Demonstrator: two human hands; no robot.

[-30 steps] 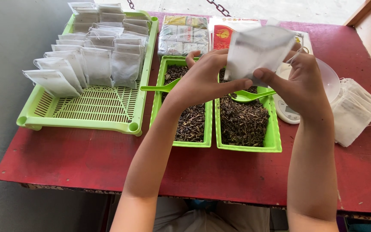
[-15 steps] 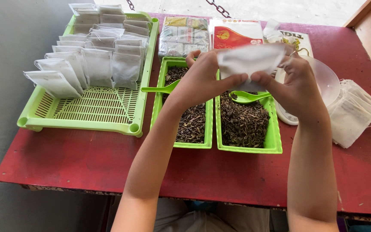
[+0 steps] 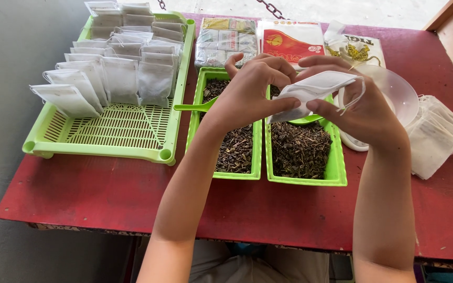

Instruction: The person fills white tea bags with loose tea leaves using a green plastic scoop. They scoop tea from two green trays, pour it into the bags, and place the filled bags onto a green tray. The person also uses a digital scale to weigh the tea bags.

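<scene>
Both my hands hold one small white drawstring bag [image 3: 315, 89] flat above two green trays of dried leaves. My left hand [image 3: 250, 91] pinches its left end over the left tray [image 3: 258, 157]. My right hand [image 3: 365, 107] grips its right end, the string looping off beside my fingers, over the right tray [image 3: 336, 167]. A green scoop [image 3: 192, 107] lies with its handle pointing left out of the left tray; another green scoop [image 3: 302, 119] shows just under the bag.
A large slotted green basket [image 3: 106, 139] at the left holds several filled white bags [image 3: 116, 68] standing in rows. Empty white bags [image 3: 439, 136] are piled at the right beside a clear bowl [image 3: 397, 89]. Printed packets [image 3: 289, 39] lie at the back of the red table [image 3: 106, 194].
The white bag was held upright with its face toward me; now it is tipped flat and lower between my hands. The hands came slightly down toward the trays.
</scene>
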